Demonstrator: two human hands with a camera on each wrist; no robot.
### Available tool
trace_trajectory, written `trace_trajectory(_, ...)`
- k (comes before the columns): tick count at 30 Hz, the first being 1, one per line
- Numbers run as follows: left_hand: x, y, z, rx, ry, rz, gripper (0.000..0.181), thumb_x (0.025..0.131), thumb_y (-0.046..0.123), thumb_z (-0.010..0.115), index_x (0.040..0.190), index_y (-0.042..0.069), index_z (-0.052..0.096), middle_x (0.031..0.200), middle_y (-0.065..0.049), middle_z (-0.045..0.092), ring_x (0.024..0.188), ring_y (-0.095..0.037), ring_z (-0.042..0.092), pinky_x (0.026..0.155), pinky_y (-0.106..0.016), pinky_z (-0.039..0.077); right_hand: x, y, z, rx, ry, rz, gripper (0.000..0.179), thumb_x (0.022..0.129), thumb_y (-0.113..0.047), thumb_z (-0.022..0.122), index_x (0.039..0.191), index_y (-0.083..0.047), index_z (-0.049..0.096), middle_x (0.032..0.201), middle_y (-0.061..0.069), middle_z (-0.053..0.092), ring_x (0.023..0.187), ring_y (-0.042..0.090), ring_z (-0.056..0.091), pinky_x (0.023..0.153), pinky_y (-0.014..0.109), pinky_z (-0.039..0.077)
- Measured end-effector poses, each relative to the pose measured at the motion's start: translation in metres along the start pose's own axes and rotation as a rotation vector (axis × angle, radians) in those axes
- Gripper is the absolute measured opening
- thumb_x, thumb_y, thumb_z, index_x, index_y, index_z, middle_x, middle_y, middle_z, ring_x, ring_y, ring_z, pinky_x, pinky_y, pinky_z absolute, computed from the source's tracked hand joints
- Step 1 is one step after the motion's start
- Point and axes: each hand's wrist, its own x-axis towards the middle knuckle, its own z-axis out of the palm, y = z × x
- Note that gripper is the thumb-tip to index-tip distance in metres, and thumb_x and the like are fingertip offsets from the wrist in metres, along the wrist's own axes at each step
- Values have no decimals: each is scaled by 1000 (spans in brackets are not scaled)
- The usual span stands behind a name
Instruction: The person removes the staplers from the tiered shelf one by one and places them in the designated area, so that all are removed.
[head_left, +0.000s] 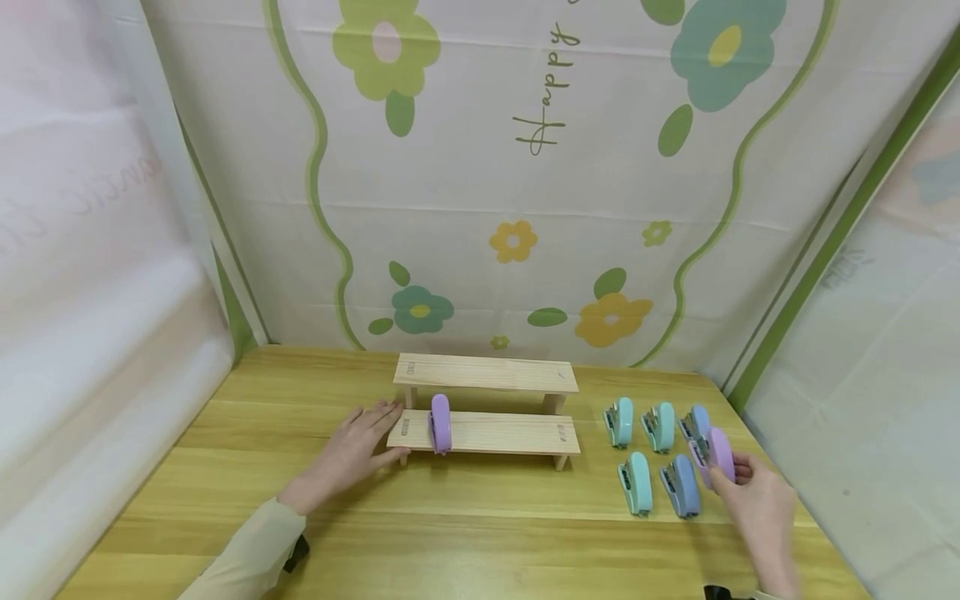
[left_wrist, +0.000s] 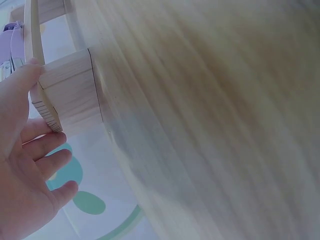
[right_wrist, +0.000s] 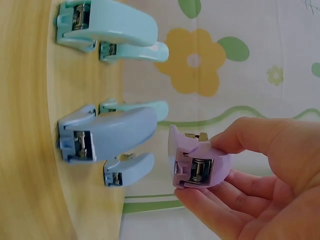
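Observation:
My right hand point(head_left: 759, 500) holds a purple stapler point(right_wrist: 200, 167) between thumb and fingers, raised beside the other staplers at the right. At the left end of a two-tier wooden shelf point(head_left: 495, 433), my left hand point(head_left: 352, 450) grips the lower board, thumb at the front edge and index fingertip at the far corner. Its other fingers spread past the board in the left wrist view. Another purple stapler point(head_left: 441, 425) stands on the lower board near that hand. Mint staplers point(head_left: 636, 483) and blue staplers point(head_left: 680, 487) stand in two rows on the table.
The upper board point(head_left: 487, 372) sits behind and above the lower one. Wooden tabletop point(head_left: 480, 542) extends in front of the shelf. Printed floral cloth point(head_left: 450, 167) hangs behind the table, with further cloth walls at both sides.

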Motion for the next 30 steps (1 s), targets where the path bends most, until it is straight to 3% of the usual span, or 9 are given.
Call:
trace_trajectory(7,-1,0,0,0,-3,-5,74,88,43,72,142,-1,50,147,-18,53,135,-38,51,114,-61,39,1,10,-4,-31,10,23,40,84,-16,72,111,12,64,101,32,71,66,8,61,52,12,41)
trace_trajectory(13,-1,-1,0,2,-6,-5,73,88,43,72,142,-1,50,147,-18,52,135,-38,51,114,-61,39,4,20,-4,-51,18,20,40,83,-15,73,110,12,65,97,30,72,63,10,61,53,15,41)
trace_trajectory(22,0,-1,1,5,-7,1,74,88,44,72,142,-1,50,147,-19,53,135,-39,51,114,-60,39,6,34,-3,-79,-9,22,41,83,-15,72,110,14,64,97,31,71,74,33,68,56,20,43)
trace_trajectory(30,0,-1,1,3,-7,1,74,88,44,72,142,-1,50,146,-19,53,136,-39,51,114,-60,39,7,44,0,-71,-37,24,41,81,-12,72,110,16,62,99,34,70,78,39,69,59,33,53)
